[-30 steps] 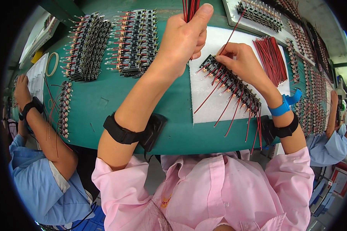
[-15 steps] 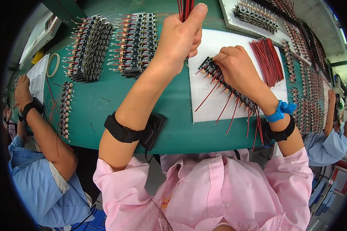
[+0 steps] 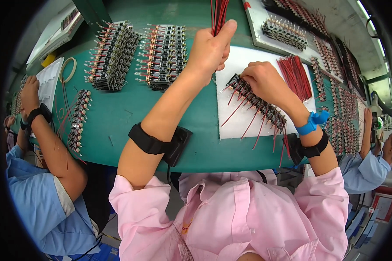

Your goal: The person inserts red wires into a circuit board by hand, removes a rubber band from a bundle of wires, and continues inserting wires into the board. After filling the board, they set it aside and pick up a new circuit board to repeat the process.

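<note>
Fingers of the left hand [image 3: 210,50] clamp a bundle of red wires [image 3: 218,13], while the right hand [image 3: 264,79] curls closed, pressing on the row of small components [image 3: 258,102].

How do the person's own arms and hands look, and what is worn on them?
Both hands, the left hand and the right hand, are bare, without gloves. The short pink sleeves of a buttoned shirt end above the elbows. Each forearm has a black strap with a small black box; a second one sits on the right arm. The right wrist also has a bright blue band.
</note>
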Demonstrator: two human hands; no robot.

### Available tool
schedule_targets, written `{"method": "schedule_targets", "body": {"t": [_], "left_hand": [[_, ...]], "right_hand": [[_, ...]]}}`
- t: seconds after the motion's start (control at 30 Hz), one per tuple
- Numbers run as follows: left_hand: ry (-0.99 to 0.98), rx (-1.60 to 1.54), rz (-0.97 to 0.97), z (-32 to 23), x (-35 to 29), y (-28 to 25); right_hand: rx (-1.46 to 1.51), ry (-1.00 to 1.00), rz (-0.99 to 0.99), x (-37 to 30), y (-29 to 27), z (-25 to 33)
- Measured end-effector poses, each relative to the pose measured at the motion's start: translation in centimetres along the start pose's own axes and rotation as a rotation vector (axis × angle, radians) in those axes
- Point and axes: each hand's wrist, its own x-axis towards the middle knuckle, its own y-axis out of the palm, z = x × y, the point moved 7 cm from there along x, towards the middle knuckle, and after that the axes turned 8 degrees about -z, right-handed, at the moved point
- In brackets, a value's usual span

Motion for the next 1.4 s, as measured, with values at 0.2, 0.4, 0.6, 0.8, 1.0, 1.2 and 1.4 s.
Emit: {"method": "schedule_targets", "body": {"t": [0.2,0.4,0.6,0.8,1.0,1.2,1.4], "left_hand": [[-0.075,0.045,0.028,1.1,-0.1,0.0],[-0.165,0.225,0.113,2.2,0.1,0.3],[0.091,0.747,0.190,2.7,1.0,0.8],[0.161,0.919,0.199,1.0,-0.5,0.3],[0.115,0.051,-0.139,-2.8,-7.0,-3.6],[0.328,0.132,-0.377,1.7,-15.4,-6.0],[0.244,0.168,-0.397,4.4,-15.8,-6.3]], "right_hand": [[0.402,0.271,-0.124,-1.4,-3.7,-2.7],[0.622,0.759,-0.129,-10.0,-7.1,-3.3],[1.083,1.152,-0.135,-18.0,-3.1,-1.4],[1.346,1.217,-0.230,-19.4,-1.1,0.3],[1.232,0.932,-0.289,-21.3,0.2,0.9],[1.490,1.046,-0.311,-20.6,0.5,0.4],[1.705,1.131,-0.222,-20.2,-0.2,0.9]]}}
